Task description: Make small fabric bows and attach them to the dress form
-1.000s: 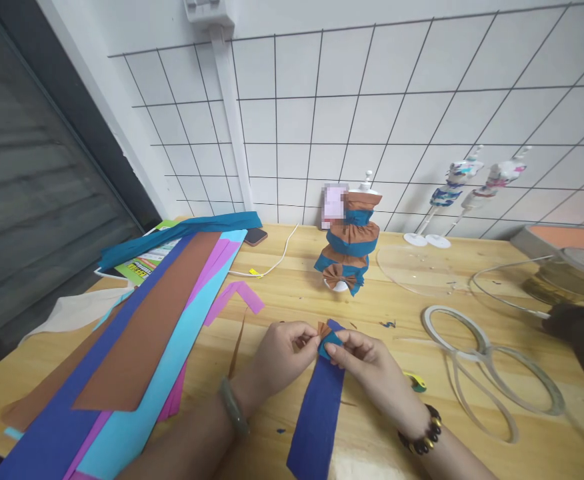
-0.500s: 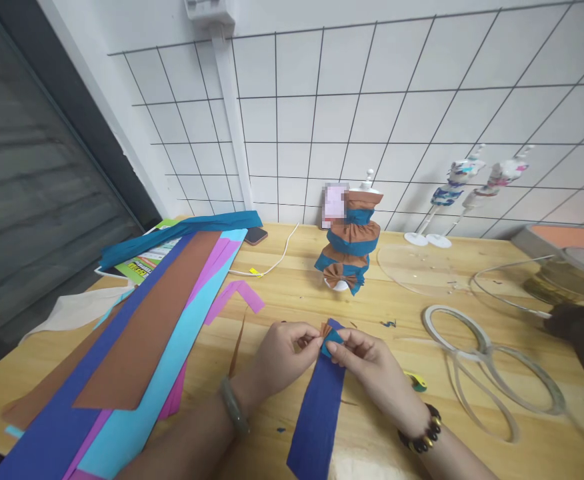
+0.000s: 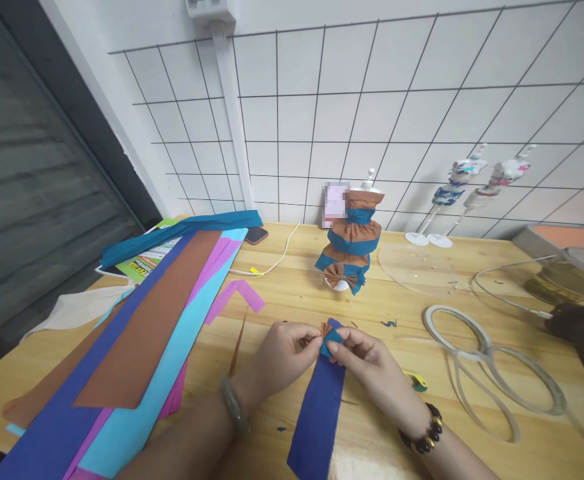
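Observation:
My left hand [image 3: 285, 351] pinches a small brown pleated piece of crepe paper [image 3: 326, 329] between thumb and fingertips. Thumb and forefinger of my right hand [image 3: 376, 368] are closed on a small teal piece of paper [image 3: 331, 341] that meets the brown pleats. Whether the two pieces are joined I cannot tell. Under both hands a dark blue crepe paper strip [image 3: 317, 417] lies flat on the table. Just beyond stands a small dress form wearing a gathered brown and teal paper dress [image 3: 354, 233], with a pleated brown bow [image 3: 341, 274] at its hem.
Long brown [image 3: 157, 327], blue, purple and light blue paper strips cover the left side. Rolls of tape [image 3: 459, 333] and a yellow-green tool [image 3: 416, 381] lie on the right. Two small white dress forms [image 3: 449, 193] stand behind, near a phone [image 3: 256, 235] and white cable [image 3: 286, 250].

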`<state>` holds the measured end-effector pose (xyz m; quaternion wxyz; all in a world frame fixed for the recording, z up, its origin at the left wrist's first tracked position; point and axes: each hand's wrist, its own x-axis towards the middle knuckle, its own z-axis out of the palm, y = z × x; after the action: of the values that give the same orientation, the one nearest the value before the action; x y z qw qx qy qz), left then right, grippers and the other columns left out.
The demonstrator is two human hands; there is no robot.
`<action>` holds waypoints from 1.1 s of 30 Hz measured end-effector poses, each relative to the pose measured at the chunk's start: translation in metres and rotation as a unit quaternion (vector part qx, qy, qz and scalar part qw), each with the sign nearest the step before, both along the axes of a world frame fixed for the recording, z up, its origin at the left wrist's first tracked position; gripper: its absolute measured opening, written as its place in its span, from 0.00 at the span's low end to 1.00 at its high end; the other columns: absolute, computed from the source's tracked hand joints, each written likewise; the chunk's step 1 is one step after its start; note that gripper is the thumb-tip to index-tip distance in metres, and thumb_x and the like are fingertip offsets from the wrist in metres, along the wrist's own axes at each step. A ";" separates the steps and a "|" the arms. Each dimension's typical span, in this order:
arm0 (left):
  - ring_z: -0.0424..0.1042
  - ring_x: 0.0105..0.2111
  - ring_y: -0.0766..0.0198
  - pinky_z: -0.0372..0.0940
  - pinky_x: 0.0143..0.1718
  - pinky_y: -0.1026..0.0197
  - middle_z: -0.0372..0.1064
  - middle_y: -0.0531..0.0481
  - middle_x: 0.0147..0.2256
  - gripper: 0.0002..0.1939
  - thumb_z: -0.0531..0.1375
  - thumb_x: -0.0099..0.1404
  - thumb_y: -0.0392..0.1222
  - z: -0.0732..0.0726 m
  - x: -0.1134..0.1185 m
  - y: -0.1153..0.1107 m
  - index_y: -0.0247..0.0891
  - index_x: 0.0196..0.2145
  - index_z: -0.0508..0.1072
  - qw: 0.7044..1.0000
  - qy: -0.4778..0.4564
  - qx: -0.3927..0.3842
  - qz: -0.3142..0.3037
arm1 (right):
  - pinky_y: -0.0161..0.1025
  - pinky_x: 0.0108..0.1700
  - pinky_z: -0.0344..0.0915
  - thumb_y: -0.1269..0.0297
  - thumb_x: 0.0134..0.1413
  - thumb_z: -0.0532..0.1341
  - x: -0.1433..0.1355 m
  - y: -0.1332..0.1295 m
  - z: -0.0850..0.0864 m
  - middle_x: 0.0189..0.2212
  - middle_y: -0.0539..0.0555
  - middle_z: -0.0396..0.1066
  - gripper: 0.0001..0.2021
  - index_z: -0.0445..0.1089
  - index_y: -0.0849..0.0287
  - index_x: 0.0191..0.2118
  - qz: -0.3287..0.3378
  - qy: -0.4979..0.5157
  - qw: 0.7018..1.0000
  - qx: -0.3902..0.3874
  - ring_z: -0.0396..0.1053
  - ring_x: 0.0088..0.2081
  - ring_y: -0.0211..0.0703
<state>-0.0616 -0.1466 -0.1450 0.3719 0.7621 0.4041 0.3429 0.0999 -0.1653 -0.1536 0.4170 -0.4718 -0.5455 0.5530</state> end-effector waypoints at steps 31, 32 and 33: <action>0.67 0.24 0.69 0.60 0.29 0.69 0.70 0.52 0.22 0.07 0.53 0.53 0.32 -0.006 0.000 0.001 0.34 0.22 0.71 0.998 0.020 0.042 0.049 | 0.37 0.29 0.61 0.54 0.42 0.63 0.000 0.000 0.002 0.20 0.50 0.67 0.14 0.69 0.61 0.28 -0.051 -0.017 0.999 -0.004 0.64 0.24 0.38; 0.67 0.24 0.69 0.59 0.28 0.69 0.69 0.52 0.22 0.07 0.53 0.53 0.32 -0.006 0.000 0.001 0.34 0.22 0.71 0.998 0.019 0.044 0.050 | 0.36 0.29 0.61 0.54 0.41 0.63 0.000 0.000 0.002 0.20 0.50 0.67 0.14 0.69 0.61 0.28 -0.051 -0.013 0.999 -0.006 0.64 0.24 0.38; 0.67 0.24 0.69 0.59 0.28 0.69 0.69 0.52 0.22 0.07 0.53 0.54 0.32 -0.006 0.000 0.001 0.34 0.22 0.71 0.998 0.019 0.046 0.050 | 0.36 0.29 0.60 0.55 0.41 0.64 0.000 0.000 0.001 0.20 0.49 0.67 0.13 0.69 0.61 0.28 -0.049 -0.012 0.999 -0.006 0.64 0.24 0.38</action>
<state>-0.0621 -0.1455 -0.1509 0.3111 0.7640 0.4323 0.3642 0.0998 -0.1648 -0.1522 0.4342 -0.5068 -0.5236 0.5297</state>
